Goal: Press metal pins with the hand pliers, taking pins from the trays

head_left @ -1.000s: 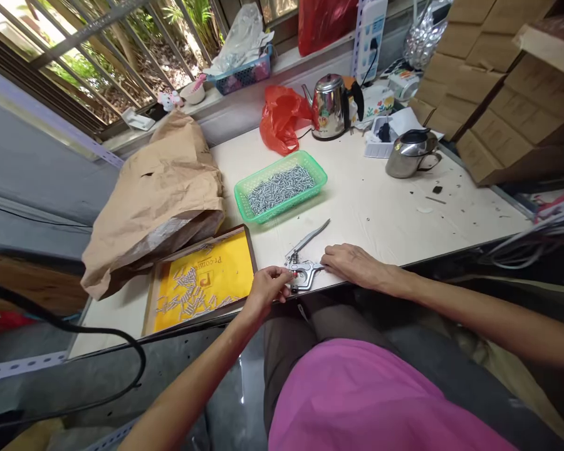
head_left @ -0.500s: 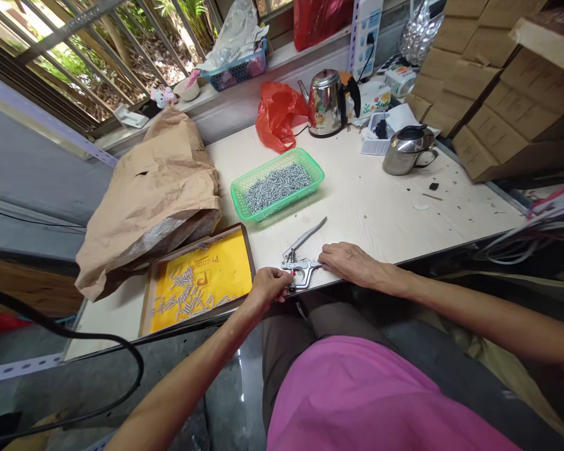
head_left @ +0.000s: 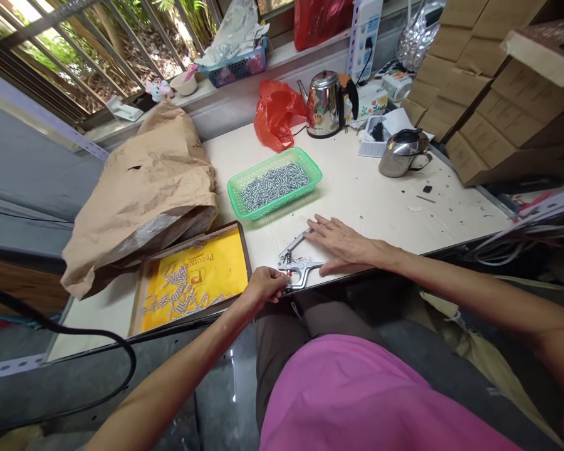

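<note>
Metal hand-press pliers (head_left: 301, 268) lie at the table's front edge, their two handles spread apart and pointing right. At the jaw end, my left hand (head_left: 269, 284) is closed in a pinch; whatever sits between its fingertips is too small or hidden to make out. My right hand (head_left: 341, 245) is open, fingers stretched over the end of the upper handle and thumb beside the tip of the lower handle. Left of the pliers, a shallow tray (head_left: 244, 249) with a yellow sheet (head_left: 223, 254) in it holds scattered small metal pins (head_left: 181, 294).
A green basket (head_left: 235, 203) full of small metal pieces stands beyond the pliers. A brown paper sack (head_left: 141, 181) lies on the left. Farther back are a red plastic bag (head_left: 275, 116), a steel kettle (head_left: 323, 106) and a metal pot (head_left: 399, 155). Cardboard boxes (head_left: 507, 106) rise on the right.
My right hand has moved from the lower handle's end up to the upper handle, and its fingers have spread. The upper handle is now partly covered. My left hand stays at the jaws.
</note>
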Motion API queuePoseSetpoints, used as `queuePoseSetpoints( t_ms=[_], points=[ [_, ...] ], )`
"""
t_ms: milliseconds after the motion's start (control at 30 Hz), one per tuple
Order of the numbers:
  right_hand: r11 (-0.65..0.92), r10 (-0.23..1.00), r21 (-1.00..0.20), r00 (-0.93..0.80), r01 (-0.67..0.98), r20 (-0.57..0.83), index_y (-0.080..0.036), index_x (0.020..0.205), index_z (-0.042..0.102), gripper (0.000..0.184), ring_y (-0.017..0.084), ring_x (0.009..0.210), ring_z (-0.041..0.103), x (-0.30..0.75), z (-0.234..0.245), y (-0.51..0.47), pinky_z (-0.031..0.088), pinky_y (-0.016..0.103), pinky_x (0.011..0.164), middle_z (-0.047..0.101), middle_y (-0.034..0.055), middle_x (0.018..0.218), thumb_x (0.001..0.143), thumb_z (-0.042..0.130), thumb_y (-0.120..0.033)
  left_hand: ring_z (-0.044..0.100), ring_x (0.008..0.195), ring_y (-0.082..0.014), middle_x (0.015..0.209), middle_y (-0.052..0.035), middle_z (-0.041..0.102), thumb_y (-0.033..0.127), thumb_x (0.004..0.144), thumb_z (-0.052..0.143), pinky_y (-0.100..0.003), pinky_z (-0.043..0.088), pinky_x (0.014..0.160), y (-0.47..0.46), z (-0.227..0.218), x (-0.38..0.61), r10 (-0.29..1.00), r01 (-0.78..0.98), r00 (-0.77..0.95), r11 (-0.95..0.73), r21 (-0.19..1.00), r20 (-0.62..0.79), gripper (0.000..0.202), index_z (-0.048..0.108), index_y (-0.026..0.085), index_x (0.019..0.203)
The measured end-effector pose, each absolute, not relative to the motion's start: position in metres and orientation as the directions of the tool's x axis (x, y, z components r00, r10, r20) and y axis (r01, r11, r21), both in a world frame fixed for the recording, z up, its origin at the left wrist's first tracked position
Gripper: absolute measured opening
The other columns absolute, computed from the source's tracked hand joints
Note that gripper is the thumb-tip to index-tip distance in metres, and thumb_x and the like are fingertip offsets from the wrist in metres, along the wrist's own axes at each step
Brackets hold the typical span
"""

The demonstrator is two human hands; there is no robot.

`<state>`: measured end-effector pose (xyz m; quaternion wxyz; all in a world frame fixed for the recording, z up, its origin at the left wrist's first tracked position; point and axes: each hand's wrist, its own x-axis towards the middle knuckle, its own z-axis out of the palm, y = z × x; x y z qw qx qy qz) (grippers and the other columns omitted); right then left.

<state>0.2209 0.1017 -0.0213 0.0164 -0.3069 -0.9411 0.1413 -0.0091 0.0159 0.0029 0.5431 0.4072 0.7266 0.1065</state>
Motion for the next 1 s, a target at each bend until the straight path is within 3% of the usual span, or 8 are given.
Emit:
queuePoseSetpoints(
  t_ms=[67,267,433,667,800,867,933,1000],
  points=[
    [0.792,0.540,-0.276,-0.836,0.544,-0.098,-0.011,0.144,0.035,0.100,0.044,0.139,0.019,0.218,-0.021,0.110,0.022,0.063,0.106,0.029,0.0254,0.149,0.067,0.072,-0.063,0.039,0.034,-0.0053,0.039,0.0055,0.046,0.030,0.074,0.068,-0.017,0.033,0.037,0.015,0.003,-0.009,0.706,0.464,-0.088,0.653,0.599,-0.702,0.023,0.061,0.013,0.060],
    [0.808,0.530,-0.258,-0.845,0.530,-0.076,-0.010,0.137,0.041,0.088,0.037,0.117,0.044,0.211,-0.015,0.114,0.030,0.060,0.099,0.048,0.0226,0.131,0.071,0.069,-0.061,0.040,0.034,-0.0055,0.039,0.0058,0.047,0.030,0.071,0.071,-0.016,0.033,0.037,0.015,0.001,-0.008,0.700,0.440,-0.114,0.672,0.595,-0.705,0.019,0.066,0.011,0.068],
    [0.803,0.556,-0.214,-0.829,0.556,-0.062,-0.010,0.133,0.045,0.081,0.035,0.110,0.046,0.212,-0.016,0.108,0.033,0.054,0.096,0.051,0.0208,0.125,0.072,0.069,-0.058,0.042,0.034,-0.0060,0.039,0.0054,0.047,0.031,0.069,0.073,-0.016,0.033,0.036,0.015,0.000,-0.008,0.699,0.431,-0.137,0.680,0.594,-0.702,0.021,0.066,0.012,0.068],
    [0.798,0.544,-0.271,-0.837,0.539,-0.062,-0.011,0.133,0.046,0.073,0.031,0.106,0.048,0.216,-0.011,0.106,0.036,0.043,0.091,0.054,0.0178,0.121,0.076,0.070,-0.049,0.042,0.035,-0.0061,0.040,0.0050,0.048,0.037,0.066,0.077,-0.017,0.034,0.038,0.013,-0.001,-0.008,0.700,0.426,-0.158,0.685,0.592,-0.696,0.027,0.066,0.012,0.068],
    [0.781,0.567,-0.304,-0.824,0.545,-0.020,-0.012,0.134,0.047,0.067,0.030,0.106,0.049,0.216,-0.014,0.101,0.037,0.041,0.089,0.056,0.0163,0.117,0.079,0.068,-0.044,0.042,0.037,-0.0082,0.040,0.0047,0.047,0.038,0.073,0.070,-0.020,0.035,0.041,0.008,0.000,-0.008,0.692,0.471,-0.170,0.682,0.559,-0.701,0.026,0.062,0.014,0.067],
    [0.783,0.565,-0.319,-0.825,0.534,0.003,-0.012,0.134,0.047,0.063,0.028,0.104,0.050,0.216,-0.015,0.099,0.037,0.039,0.089,0.057,0.0155,0.114,0.082,0.066,-0.041,0.045,0.041,-0.0102,0.045,0.0028,0.049,0.038,0.079,0.064,-0.022,0.037,0.045,0.003,0.002,-0.007,0.757,0.590,-0.193,0.597,0.543,-0.624,0.027,0.060,0.015,0.065],
    [0.786,0.560,-0.326,-0.828,0.525,0.017,-0.011,0.135,0.046,0.061,0.027,0.102,0.050,0.216,-0.015,0.096,0.037,0.038,0.089,0.057,0.0152,0.112,0.083,0.065,-0.038,0.054,0.054,-0.0136,0.059,-0.0018,0.058,0.037,0.084,0.058,-0.025,0.041,0.054,0.000,0.004,-0.002,0.898,0.766,-0.164,0.376,0.521,-0.408,0.027,0.061,0.016,0.068],
    [0.787,0.562,-0.329,-0.827,0.523,0.030,-0.009,0.136,0.045,0.064,0.027,0.102,0.051,0.215,-0.016,0.094,0.038,0.038,0.089,0.058,0.0156,0.111,0.083,0.066,-0.036,0.060,0.076,-0.0182,0.083,-0.0061,0.064,0.035,0.087,0.056,-0.028,0.045,0.068,0.002,0.003,0.005,0.988,0.894,-0.022,0.089,0.440,-0.155,0.021,0.064,0.017,0.080]
  ],
)
